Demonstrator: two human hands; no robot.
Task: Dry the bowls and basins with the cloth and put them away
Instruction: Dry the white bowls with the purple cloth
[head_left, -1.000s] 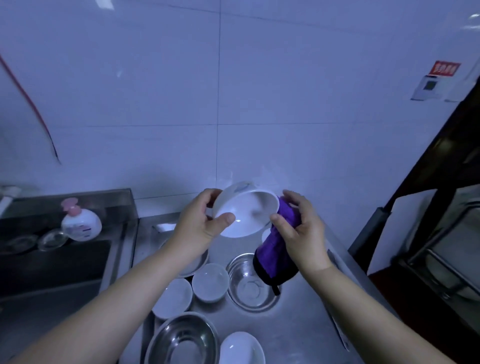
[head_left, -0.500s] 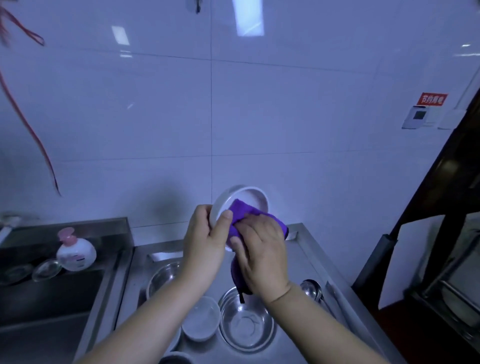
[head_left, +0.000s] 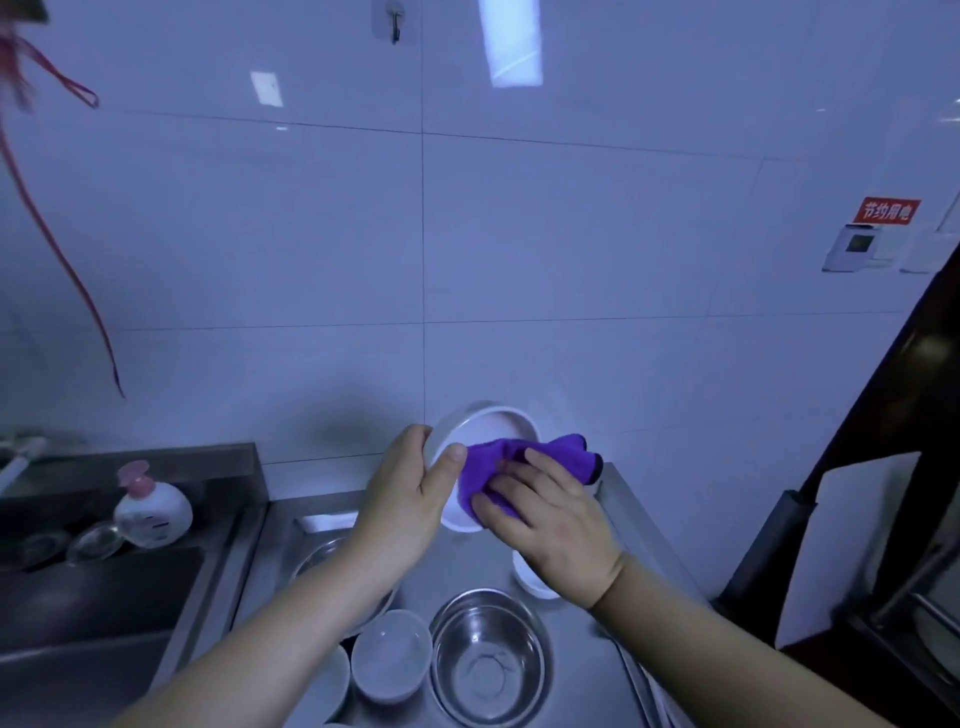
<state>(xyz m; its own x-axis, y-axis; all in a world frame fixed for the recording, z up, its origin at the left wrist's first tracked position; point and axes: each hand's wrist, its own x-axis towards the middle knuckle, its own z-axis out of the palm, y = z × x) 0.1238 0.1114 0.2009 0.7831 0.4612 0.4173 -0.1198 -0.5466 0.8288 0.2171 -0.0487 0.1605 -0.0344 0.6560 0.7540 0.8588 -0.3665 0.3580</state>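
Gripping the white bowl (head_left: 485, 434) by its rim at nine o'clock, the left hand (head_left: 410, 499) held it tilted above the steel counter (head_left: 519, 566), thumb hooked over the edge. The right hand (head_left: 556, 514) pressed the purple cloth (head_left: 511, 460) into the bowl at four o'clock, fingers apparently only slightly curled, while a steel basin (head_left: 488, 660) sat below at six o'clock.

White bowl (head_left: 488, 431) in left hand (head_left: 410, 499), purple cloth (head_left: 519, 457) under right hand (head_left: 556, 519), above steel counter (head_left: 576, 644).
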